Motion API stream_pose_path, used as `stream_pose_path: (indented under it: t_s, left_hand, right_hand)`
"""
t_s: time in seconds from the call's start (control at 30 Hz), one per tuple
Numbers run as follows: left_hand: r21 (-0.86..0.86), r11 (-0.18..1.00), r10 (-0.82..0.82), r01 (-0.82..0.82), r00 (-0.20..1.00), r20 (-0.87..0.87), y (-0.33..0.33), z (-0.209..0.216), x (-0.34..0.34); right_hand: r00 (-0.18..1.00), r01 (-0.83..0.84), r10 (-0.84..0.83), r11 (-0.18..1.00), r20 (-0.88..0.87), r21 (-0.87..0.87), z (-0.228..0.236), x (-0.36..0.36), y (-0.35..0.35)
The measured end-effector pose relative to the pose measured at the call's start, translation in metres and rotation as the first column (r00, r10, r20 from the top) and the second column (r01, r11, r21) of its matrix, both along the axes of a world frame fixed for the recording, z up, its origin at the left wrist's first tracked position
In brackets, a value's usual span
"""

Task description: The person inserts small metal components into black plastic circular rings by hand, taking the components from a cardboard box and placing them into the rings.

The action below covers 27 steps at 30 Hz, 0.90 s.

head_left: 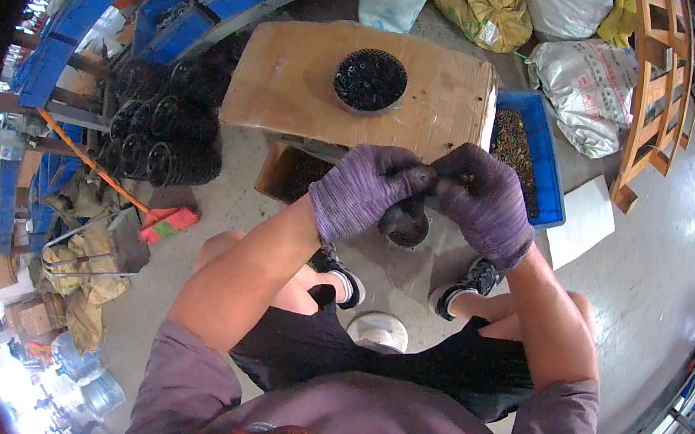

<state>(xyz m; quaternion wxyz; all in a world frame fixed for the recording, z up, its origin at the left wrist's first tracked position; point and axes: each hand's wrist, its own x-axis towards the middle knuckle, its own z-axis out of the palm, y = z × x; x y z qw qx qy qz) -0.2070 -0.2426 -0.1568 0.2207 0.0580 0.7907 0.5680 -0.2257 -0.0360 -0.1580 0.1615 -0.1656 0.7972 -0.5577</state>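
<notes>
My left hand and my right hand, both in purple knit gloves with dark, soiled fingers, meet in front of me. Each has its fingers closed in a pinch. What they hold is small and dark and blends with the fingertips. Just under them shows a dark rounded object; whether it is held or stands lower down I cannot tell. Beyond the hands, a black round basket full of small dark parts rests on a cardboard-covered surface.
On the right stands a blue bin of small brownish parts. An open box sits below the cardboard's near edge. Stacked black baskets and a red-headed broom are at left. Sacks and a wooden rack stand far right.
</notes>
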Motion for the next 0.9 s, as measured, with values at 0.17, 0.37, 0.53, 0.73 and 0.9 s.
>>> stream_pose_path:
  t_s: [0.17, 0.37, 0.53, 0.73, 0.9]
  left_hand:
    - [0.119, 0.991, 0.054, -0.055, 0.998, 0.016, 0.001, -0.004, 0.005]
    - [0.169, 0.975, 0.136, -0.141, 0.990, 0.040, 0.009, -0.001, 0.006]
    - [0.170, 0.984, 0.037, -0.044, 0.998, 0.043, 0.004, 0.001, 0.006]
    - [0.078, 0.996, 0.066, -0.051, 0.977, -0.203, 0.005, -0.001, 0.003]
    - [0.177, 0.983, 0.060, -0.040, 0.992, -0.110, 0.009, 0.005, 0.006]
  right_hand:
    - [0.986, 0.032, 0.002, 0.979, 0.165, -0.202, 0.001, 0.000, 0.002]
    - [0.992, 0.065, -0.040, 0.976, 0.120, -0.208, 0.000, 0.007, 0.000]
    - [0.969, 0.020, 0.049, 0.962, 0.243, -0.272, 0.004, 0.001, 0.005]
    - [0.899, 0.157, 0.040, 0.900, 0.435, -0.407, 0.003, 0.004, -0.001]
    - [0.793, 0.336, 0.077, 0.772, 0.605, -0.539, -0.003, 0.005, -0.003]
